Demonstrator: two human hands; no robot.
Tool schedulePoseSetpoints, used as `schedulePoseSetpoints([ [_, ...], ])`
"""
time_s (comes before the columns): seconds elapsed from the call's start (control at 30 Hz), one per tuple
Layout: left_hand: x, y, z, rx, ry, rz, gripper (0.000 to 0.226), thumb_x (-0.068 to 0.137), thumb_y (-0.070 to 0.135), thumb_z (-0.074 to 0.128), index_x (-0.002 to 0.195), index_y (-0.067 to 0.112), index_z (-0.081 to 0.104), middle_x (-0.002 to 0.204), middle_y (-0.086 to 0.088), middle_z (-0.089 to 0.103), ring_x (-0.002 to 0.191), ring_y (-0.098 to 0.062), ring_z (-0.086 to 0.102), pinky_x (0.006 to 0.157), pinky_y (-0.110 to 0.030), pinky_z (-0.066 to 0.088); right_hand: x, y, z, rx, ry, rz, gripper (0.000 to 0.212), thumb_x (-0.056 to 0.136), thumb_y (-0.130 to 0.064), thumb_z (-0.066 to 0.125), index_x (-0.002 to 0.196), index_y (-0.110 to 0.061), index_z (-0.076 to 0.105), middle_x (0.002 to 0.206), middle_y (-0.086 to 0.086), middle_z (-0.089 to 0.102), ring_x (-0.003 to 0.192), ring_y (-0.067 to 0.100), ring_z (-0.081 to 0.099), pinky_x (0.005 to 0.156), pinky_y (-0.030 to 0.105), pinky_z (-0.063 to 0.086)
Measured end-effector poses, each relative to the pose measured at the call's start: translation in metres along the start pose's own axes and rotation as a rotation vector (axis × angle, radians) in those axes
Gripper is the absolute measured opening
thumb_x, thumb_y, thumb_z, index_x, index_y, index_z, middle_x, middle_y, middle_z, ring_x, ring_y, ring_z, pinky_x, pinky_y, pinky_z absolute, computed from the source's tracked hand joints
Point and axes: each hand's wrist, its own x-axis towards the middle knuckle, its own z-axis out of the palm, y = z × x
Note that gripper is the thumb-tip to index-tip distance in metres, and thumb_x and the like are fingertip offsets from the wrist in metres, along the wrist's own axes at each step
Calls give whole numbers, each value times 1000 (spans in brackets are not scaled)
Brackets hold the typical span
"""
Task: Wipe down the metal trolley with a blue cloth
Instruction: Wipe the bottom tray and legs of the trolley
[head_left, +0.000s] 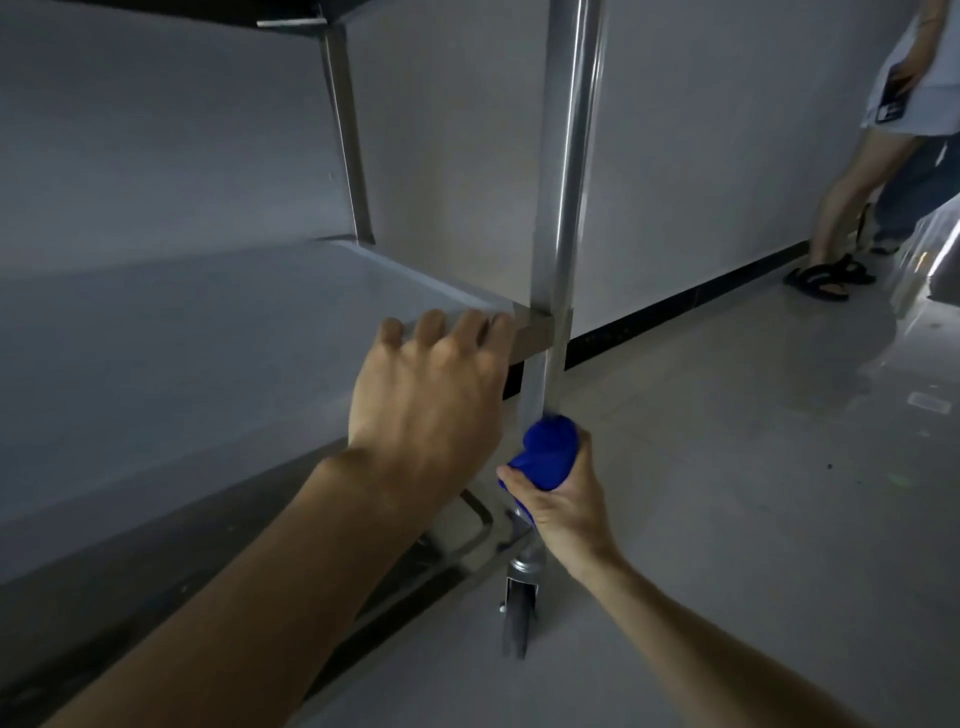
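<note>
The room is dim, with a plain grey wall (675, 156) and a pale smooth floor (727, 493) that has a dark skirting strip along its edge. At the far right another person (883, 156) stands near the wall in dark sandals; only the legs and part of the clothes show.

The shiny metal trolley with flat steel shelves (208, 364) fills the left and middle of the view. Its round upright corner post (571, 156) runs down to a small grey caster wheel (517, 618) on the floor.

The left hand (431, 395) rests on the front edge of the middle shelf, close beside the post. Its fingers (470, 325) are curled over the rim and lie side by side. I judge that this hand steadies the trolley, because it stands on wheels and could roll away under pressure.

The right hand (563, 499) grips the bunched deep blue cloth (545, 454) and holds it around the lower part of the post, below the middle shelf and above the wheel. Its fingers are closed tightly round the cloth, and the thumb presses on the near side. The grip probably lets the cloth slide along the post, so I judge that the post is being wiped now. How much of the trolley is already clean, I cannot tell.
</note>
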Motion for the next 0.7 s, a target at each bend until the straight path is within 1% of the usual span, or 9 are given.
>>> schedulePoseSetpoints([
  [0.03, -1, -1, 0, -4, 16, 6, 33, 96, 19, 40, 128, 20, 48, 117, -1, 64, 104, -25, 61, 91, -45, 47, -7, 13, -4, -6, -39, 74, 61, 65, -29, 89, 113, -36, 52, 101, 6, 70, 87, 26, 72, 71, 36, 62],
  [0.1, -1, -2, 1, -2, 49, 6, 33, 96, 18, 39, 127, 21, 50, 115, 0, 65, 102, -25, 61, 87, -43, 47, -18, 31, -9, -12, -84, 182, 55, 70, -22, 89, 111, -28, 52, 100, 11, 71, 89, 30, 72, 76, 38, 61],
  [0.17, -2, -2, 1, 0, 63, 1, 31, 95, 17, 39, 124, 20, 51, 110, 0, 65, 96, -25, 62, 82, -41, 48, -17, 34, -10, -32, -69, 193, 51, 71, -18, 89, 108, -21, 54, 96, 10, 71, 89, 28, 72, 78, 39, 61],
  [0.27, -2, -1, 0, -11, 67, -9, 29, 96, 16, 38, 121, 18, 53, 102, -1, 66, 89, -26, 61, 78, -41, 48, -7, 18, -8, -4, -77, 154, 50, 71, -17, 89, 108, -20, 56, 99, 12, 68, 90, 33, 71, 77, 49, 62],
  [0.33, -2, 0, -1, -13, 69, -11, 29, 96, 16, 37, 121, 19, 53, 101, -1, 66, 87, -25, 61, 77, -40, 48, -1, 0, -6, 0, -58, 89, 50, 71, -18, 89, 110, -24, 57, 101, 7, 69, 94, 26, 71, 77, 40, 62],
  [0.4, -2, 0, 0, -19, 75, -8, 30, 97, 17, 38, 123, 19, 52, 101, -1, 66, 87, -25, 61, 78, -40, 49, 9, -27, -1, -59, -6, -12, 52, 72, -23, 88, 113, -27, 55, 99, -5, 70, 91, 11, 69, 80, 31, 60],
  [0.53, -3, 0, 0, -10, 86, -6, 29, 96, 17, 38, 121, 19, 52, 102, 0, 67, 86, -24, 61, 75, -37, 46, 35, -90, 12, -95, 153, -227, 58, 70, -24, 87, 108, -41, 48, 93, -24, 66, 87, -11, 62, 71, 5, 49],
  [0.6, -3, -1, 2, -7, 86, -6, 28, 95, 17, 39, 120, 20, 52, 101, 1, 66, 86, -23, 61, 75, -37, 47, 39, -104, 16, -102, 208, -281, 64, 68, -22, 88, 115, -37, 46, 98, -23, 63, 93, -13, 60, 77, 5, 49],
  [0.7, -3, -2, 4, -8, 123, -20, 22, 95, 16, 38, 110, 19, 53, 91, 1, 63, 75, -21, 53, 70, -35, 43, 35, -99, 23, -106, 269, -280, 69, 70, -23, 87, 126, -27, 46, 114, -10, 64, 100, 3, 63, 85, 22, 57],
])
